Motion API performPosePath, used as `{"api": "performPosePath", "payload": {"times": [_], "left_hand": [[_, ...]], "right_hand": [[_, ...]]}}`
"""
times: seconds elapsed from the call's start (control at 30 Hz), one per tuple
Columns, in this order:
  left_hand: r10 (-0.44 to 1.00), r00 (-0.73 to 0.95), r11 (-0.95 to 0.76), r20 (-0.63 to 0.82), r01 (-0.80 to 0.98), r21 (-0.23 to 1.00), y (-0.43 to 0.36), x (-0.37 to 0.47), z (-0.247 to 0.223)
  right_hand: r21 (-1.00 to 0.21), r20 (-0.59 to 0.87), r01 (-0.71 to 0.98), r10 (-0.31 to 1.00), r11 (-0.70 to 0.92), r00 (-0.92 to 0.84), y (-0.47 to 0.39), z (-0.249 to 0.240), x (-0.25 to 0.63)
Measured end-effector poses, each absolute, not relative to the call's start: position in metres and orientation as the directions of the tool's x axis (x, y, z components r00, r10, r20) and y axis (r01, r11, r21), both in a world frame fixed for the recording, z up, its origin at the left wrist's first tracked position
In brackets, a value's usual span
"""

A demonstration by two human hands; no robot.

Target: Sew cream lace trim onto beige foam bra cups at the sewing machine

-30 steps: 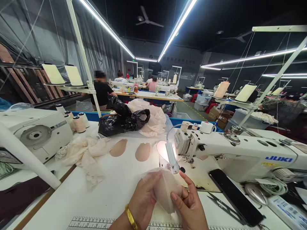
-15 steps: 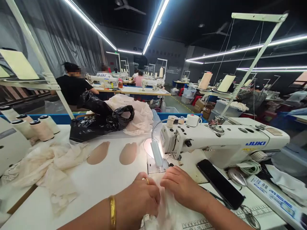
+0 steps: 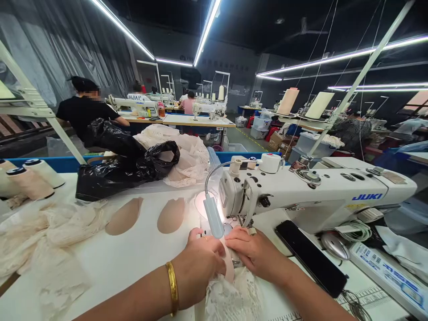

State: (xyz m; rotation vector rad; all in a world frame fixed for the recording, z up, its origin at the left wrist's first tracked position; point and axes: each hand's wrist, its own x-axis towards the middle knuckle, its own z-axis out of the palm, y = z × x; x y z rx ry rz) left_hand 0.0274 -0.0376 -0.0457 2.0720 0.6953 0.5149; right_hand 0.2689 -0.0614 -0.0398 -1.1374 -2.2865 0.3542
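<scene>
White tbl w/ JUKI sewing mach. on R side; lace-trimmed beige cloth lies btwn both hands, just in front of needle area. L hand: fingers curled down on cloth, can't tell if pinching; R hand: fingers pressed tog. at cloth's edge, grip unclear. Lamp head just beyond fingertips, gold bracelet on L wrist.

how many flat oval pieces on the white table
3: the left oval beside the lace, the middle oval, and a third oval partly behind the lamp. The sewing machine may hide more.
</scene>
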Motion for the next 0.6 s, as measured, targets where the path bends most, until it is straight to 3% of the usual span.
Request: {"api": "performPosePath", "payload": {"times": [0.13,0.33,0.6], "left_hand": [[0.658,0.748,-0.511,0.082,0.365,0.778,-0.039,0.030,-0.039],[0.712,0.677,-0.534,0.188,0.347,0.771,-0.041,0.035,-0.050],[0.706,0.706,-0.481,-0.058,0.537,0.693,-0.052,0.038,-0.019]], "right_hand": [[-0.455,0.320,0.639,0.784,0.620,-0.533,-0.058,-0.042,0.268],[-0.494,0.296,0.654,0.818,0.573,-0.494,-0.057,-0.045,0.268],[-0.449,0.302,0.701,0.833,0.554,-0.464,-0.058,-0.051,0.272]]}}
